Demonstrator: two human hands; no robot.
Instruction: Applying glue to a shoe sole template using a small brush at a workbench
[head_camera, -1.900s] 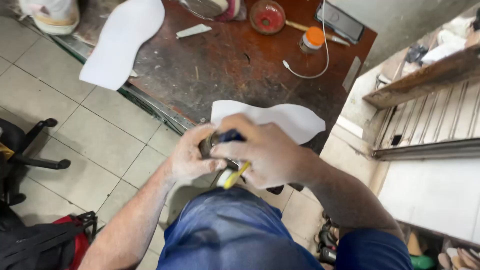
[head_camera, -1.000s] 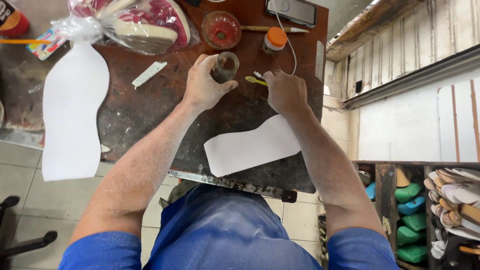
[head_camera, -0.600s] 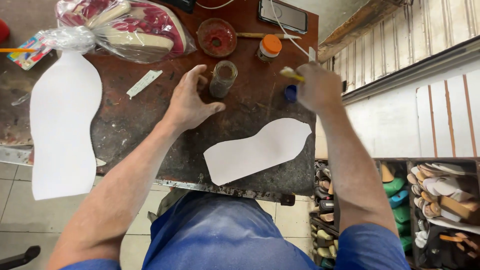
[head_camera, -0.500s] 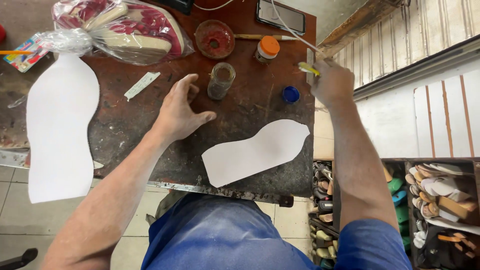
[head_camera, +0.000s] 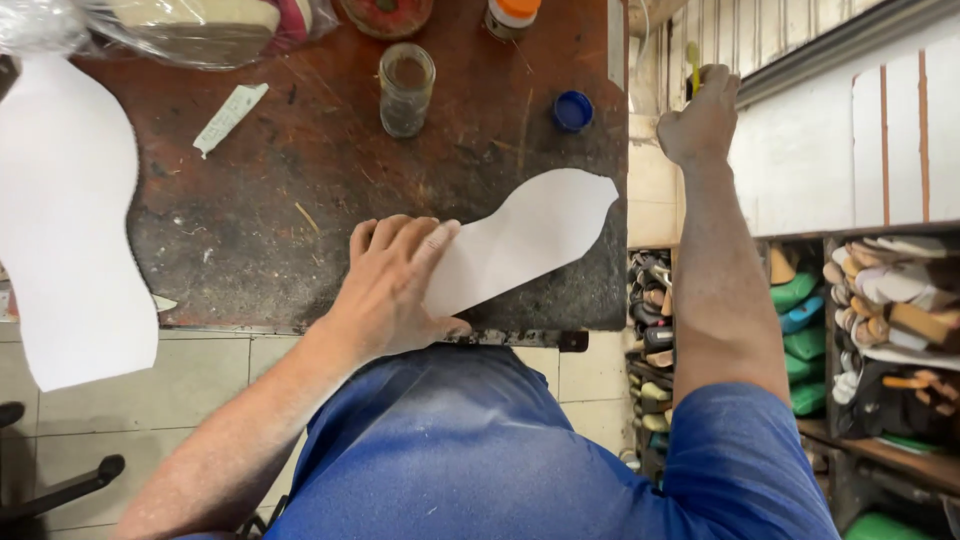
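We see our left hand (head_camera: 395, 285) lying flat on the dark, stained worktop (head_camera: 300, 170) near its front edge, the fingers (head_camera: 400, 235) stretched out side by side and pressing down the near end of a white insole-shaped paper pattern (head_camera: 530, 235). The pattern runs slantwise from the front edge towards the right edge of the worktop. Our right hand (head_camera: 700, 120) is out past the right edge, its fingers curled shut around a small yellow-handled tool (head_camera: 692, 60) that sticks up from the fist. A blue cap (head_camera: 573, 110) sits near the right edge, and a glass jar (head_camera: 406, 88) stands towards the back edge. A larger white pattern (head_camera: 65, 230) overhangs the left edge. A small paper strip (head_camera: 230, 118) lies behind our left hand, well apart from it.
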